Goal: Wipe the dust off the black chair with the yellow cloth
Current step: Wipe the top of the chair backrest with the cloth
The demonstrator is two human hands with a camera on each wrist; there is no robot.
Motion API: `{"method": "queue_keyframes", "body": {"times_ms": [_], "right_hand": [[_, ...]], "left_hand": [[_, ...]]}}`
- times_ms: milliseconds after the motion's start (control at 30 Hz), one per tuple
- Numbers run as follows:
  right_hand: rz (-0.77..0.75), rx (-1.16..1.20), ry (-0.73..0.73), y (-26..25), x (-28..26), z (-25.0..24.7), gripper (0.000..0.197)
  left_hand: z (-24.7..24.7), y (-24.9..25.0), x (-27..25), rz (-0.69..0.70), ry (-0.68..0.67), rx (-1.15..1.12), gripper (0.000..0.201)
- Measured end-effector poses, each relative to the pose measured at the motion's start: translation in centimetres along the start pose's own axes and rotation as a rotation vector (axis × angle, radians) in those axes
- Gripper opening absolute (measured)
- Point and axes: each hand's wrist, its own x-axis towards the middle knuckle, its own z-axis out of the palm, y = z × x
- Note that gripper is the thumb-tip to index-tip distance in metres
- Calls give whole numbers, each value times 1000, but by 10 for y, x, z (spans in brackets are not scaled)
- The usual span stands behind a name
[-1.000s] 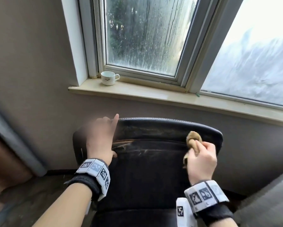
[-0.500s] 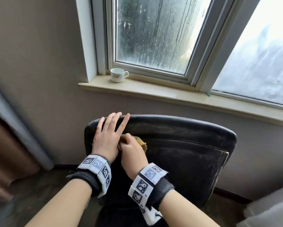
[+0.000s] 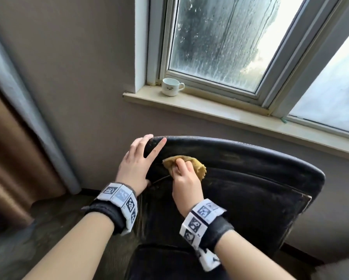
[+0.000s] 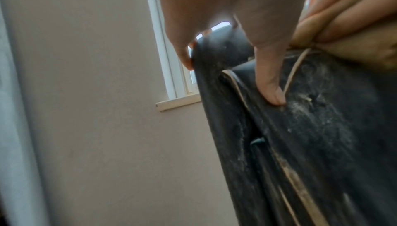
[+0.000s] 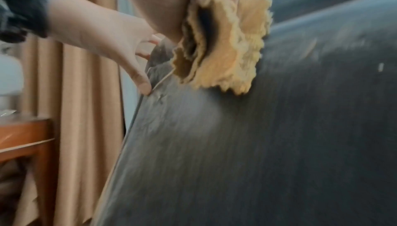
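I am looking at what seems to be a lived-in room of a home or a hotel. A rain-streaked window (image 3: 220, 41) sits in a plain grey wall, with a white teacup (image 3: 170, 87) on its pale sill (image 3: 220, 113). Brown floor-length curtains (image 3: 10, 142) hang at the left. A worn black leather chair (image 3: 250, 178) stands below the sill, and a reddish wooden furniture edge (image 5: 23, 138) shows beside the curtains.
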Motion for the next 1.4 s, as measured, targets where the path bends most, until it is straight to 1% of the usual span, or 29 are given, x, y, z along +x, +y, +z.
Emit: {"method": "queue_keyframes", "body": {"times_ms": [67,100,200,267,300,333,400,467,533,600,667,700,733,767,800,833,933,1000,1033,1066,1100,1133,1166,1200,1233,1300,1333,1400], "right_hand": [[-63,-33,-80,12,2,-24,18],[-48,-44,-87,18,5,-37,17],[70,-59,-19,27,11,-53,16],[40,-93,-41,22,12,-45,19],[25,-113,-89,18,11,-39,20],[27,-150,-174,13,9,-37,21],[63,-254,-279,8,2,-36,29],[108,-336,-286,4,-1,-46,31],[201,-315,-324,4,3,-58,21],[196,-371,-306,21,4,-62,21],[188,-351,-282,29,0,-71,17],[196,-323,-316,35,-5,-73,20],[194,-331,-336,43,-12,-73,27],[220,-328,-349,53,-18,-73,34],[251,-329,-343,61,-23,-74,36],[282,-330,-329,66,-27,-79,34],[421,-316,-307,74,-26,-101,14],[421,-340,-270,72,-18,-102,19],[387,-316,-240,68,-12,-100,20],[336,-278,-214,61,-6,-95,23],[284,-253,-205,55,-3,-91,28],[248,-243,-214,52,-3,-85,32],[228,-256,-236,55,-4,-80,33],[226,-282,-257,62,-9,-80,33],[235,-320,-268,73,-16,-84,34],[285,-378,-264,104,-33,-92,39],[308,-376,-249,120,-43,-96,38],[383,-325,-209,145,-60,-108,27]], "left_hand": [[-2,4,-1,-3,0,3,133],[-3,7,-1,-14,3,8,133],[1,17,-1,-47,43,37,131],[4,19,2,-64,59,41,127],[5,20,3,-71,59,48,126],[6,20,4,-77,58,58,126],[7,21,5,-85,48,57,127],[6,23,5,-86,39,57,129],[6,26,5,-78,48,60,128],[6,25,4,-82,49,61,129],[7,22,4,-88,56,68,129],[9,21,5,-85,54,68,129],[9,21,5,-82,49,76,130],[10,22,7,-82,47,81,131],[10,23,8,-86,41,87,131],[9,25,8,-84,38,91,130],[11,28,9,-78,72,108,127],[9,41,9,-112,118,129,120],[4,54,11,-132,115,148,117],[2,69,12,-150,59,167,116],[4,84,13,-166,-25,176,117],[7,94,15,-174,-63,179,119],[9,99,17,-176,-56,195,120],[11,98,19,-168,-15,224,121],[11,94,21,-150,-19,254,122],[12,83,22,-109,-135,289,127],[10,81,23,-100,-169,289,128],[6,84,23,-101,-163,285,128]]}}
